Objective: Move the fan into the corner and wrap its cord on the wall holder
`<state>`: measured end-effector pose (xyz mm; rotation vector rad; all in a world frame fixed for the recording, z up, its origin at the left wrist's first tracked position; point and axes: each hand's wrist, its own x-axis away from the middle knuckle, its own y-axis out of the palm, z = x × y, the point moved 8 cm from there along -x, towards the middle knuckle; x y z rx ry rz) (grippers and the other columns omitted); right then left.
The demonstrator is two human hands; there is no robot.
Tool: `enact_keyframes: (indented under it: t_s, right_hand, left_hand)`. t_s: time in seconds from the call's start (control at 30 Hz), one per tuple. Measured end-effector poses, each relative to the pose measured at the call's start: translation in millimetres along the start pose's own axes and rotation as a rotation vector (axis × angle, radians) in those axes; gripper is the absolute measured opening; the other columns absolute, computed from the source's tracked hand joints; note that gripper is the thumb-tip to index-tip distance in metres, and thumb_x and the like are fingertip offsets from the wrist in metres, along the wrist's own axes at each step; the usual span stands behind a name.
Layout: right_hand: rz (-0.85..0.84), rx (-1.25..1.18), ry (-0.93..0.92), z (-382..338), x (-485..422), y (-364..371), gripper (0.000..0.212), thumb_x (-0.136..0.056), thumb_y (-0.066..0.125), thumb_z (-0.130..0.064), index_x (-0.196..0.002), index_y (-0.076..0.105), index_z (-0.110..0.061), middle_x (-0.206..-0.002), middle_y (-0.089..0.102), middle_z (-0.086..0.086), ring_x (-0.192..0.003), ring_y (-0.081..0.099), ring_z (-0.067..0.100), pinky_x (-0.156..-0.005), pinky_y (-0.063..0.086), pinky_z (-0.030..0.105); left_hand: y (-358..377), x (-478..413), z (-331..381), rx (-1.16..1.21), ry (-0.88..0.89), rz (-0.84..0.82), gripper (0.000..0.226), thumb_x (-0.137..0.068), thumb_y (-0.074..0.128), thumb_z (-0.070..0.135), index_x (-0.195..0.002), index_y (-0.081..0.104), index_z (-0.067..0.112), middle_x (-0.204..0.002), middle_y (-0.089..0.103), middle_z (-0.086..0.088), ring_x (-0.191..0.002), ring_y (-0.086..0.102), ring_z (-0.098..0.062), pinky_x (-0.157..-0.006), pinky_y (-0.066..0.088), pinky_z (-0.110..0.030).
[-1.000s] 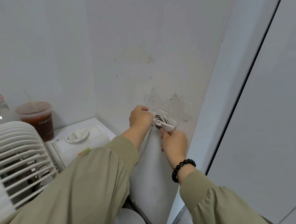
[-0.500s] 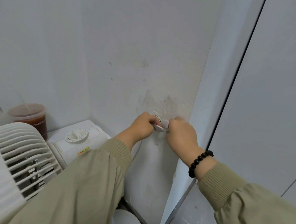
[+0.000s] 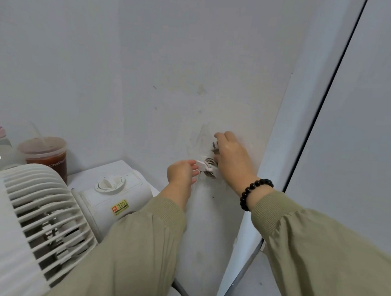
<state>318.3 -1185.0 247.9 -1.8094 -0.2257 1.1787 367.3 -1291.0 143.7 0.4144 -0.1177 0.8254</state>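
Item, right grip (image 3: pixel 232 163): I log it moved from below the wall holder (image 3: pixel 203 165) to above and right of it, now holding the plug (image 3: pixel 214 148), prongs showing. Item, left grip (image 3: pixel 182 173): shifted lower-left, pinching the holder's white tab. Item, cord (image 3: pixel 211 173): coil uncovered again after being hidden.
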Motion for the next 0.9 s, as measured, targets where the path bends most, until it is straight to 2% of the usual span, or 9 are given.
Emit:
enact_keyframes:
  t_s: [0.07,0.2,0.27,0.37,0.47,0.57,0.63,0.77,0.9]
  right_hand:
    - [0.047,-0.034,0.032,1,-2,3,0.023,-0.082,0.051,0.007,-0.104,0.057,0.002,-0.106,0.054,0.014,-0.081,0.057,0.034,-0.062,0.045,0.037]
    - [0.090,0.005,0.013,2,4,17,0.012,-0.070,0.067,0.006,-0.079,0.067,-0.002,-0.077,0.064,0.011,-0.067,0.061,0.031,-0.050,0.035,0.024]
    - [0.031,0.063,-0.039,-1,10,24,0.024,-0.071,0.068,0.003,-0.094,0.068,-0.004,-0.085,0.064,0.009,-0.080,0.060,0.029,-0.057,0.034,0.024]
    - [-0.168,0.105,-0.162,-9,17,27,0.051,-0.082,0.055,-0.002,-0.132,0.045,-0.003,-0.117,0.053,0.010,-0.107,0.047,0.028,-0.081,0.042,0.031]
    - [-0.306,0.049,-0.128,-4,23,19,0.058,-0.086,0.051,-0.009,-0.141,0.032,-0.005,-0.132,0.044,0.007,-0.118,0.041,0.025,-0.096,0.042,0.034]
    - [-0.126,0.190,-0.188,-6,36,4,0.052,-0.081,0.045,-0.005,-0.132,0.046,0.004,-0.131,0.053,0.017,-0.120,0.050,0.035,-0.100,0.044,0.044]
    - [-0.064,0.351,-0.181,2,43,3,0.054,-0.080,0.032,-0.011,-0.128,0.052,0.004,-0.132,0.055,0.019,-0.124,0.052,0.035,-0.109,0.035,0.045]
    - [0.014,0.368,-0.183,2,49,-16,0.061,-0.078,0.025,-0.009,-0.135,0.044,0.001,-0.142,0.045,0.020,-0.133,0.042,0.035,-0.115,0.017,0.041]
    - [0.294,0.197,-0.127,6,48,-94,0.067,-0.076,0.048,-0.003,-0.141,0.034,-0.001,-0.148,0.034,0.021,-0.138,0.030,0.036,-0.114,0.017,0.046]
  left_hand:
    - [0,-3,1,0.013,0.007,0.023,0.030,-0.093,0.036,0.001,-0.108,0.062,0.000,-0.096,0.061,-0.012,-0.082,0.061,-0.023,-0.061,0.045,-0.023]
    - [-3,-6,-1,0.011,0.013,0.044,0.032,-0.091,0.032,-0.003,-0.103,0.061,0.000,-0.092,0.062,-0.013,-0.084,0.062,-0.025,-0.068,0.049,-0.024]
    - [-3,-4,-1,-0.027,0.032,0.048,0.033,-0.089,0.030,-0.004,-0.099,0.062,0.002,-0.085,0.064,-0.011,-0.082,0.064,-0.025,-0.072,0.051,-0.026]
    - [-5,-1,-1,-0.054,0.044,0.051,0.034,-0.088,0.030,-0.005,-0.098,0.062,0.003,-0.077,0.063,-0.008,-0.083,0.066,-0.025,-0.075,0.052,-0.029]
    - [-5,4,6,-0.131,0.124,0.032,0.033,-0.086,0.036,-0.004,-0.105,0.061,0.008,-0.094,0.066,-0.011,-0.090,0.065,-0.025,-0.078,0.051,-0.032]
    - [2,18,27,-0.502,0.383,0.003,0.042,-0.085,0.043,-0.001,-0.124,0.054,0.013,-0.123,0.058,-0.008,-0.109,0.057,-0.023,-0.094,0.045,-0.033]
    - [12,36,42,-0.806,0.618,0.003,0.051,-0.087,0.044,0.002,-0.137,0.043,0.015,-0.138,0.048,-0.005,-0.126,0.045,-0.022,-0.104,0.037,-0.033]
    - [29,58,53,-1.269,0.889,0.071,0.065,-0.090,0.043,0.009,-0.149,0.017,0.018,-0.156,0.015,-0.009,-0.143,0.015,-0.026,-0.115,0.020,-0.039]
    - [39,80,59,-1.452,1.049,0.137,0.067,-0.093,0.037,0.018,-0.150,0.003,0.022,-0.159,-0.004,-0.007,-0.146,-0.002,-0.027,-0.117,0.009,-0.047]
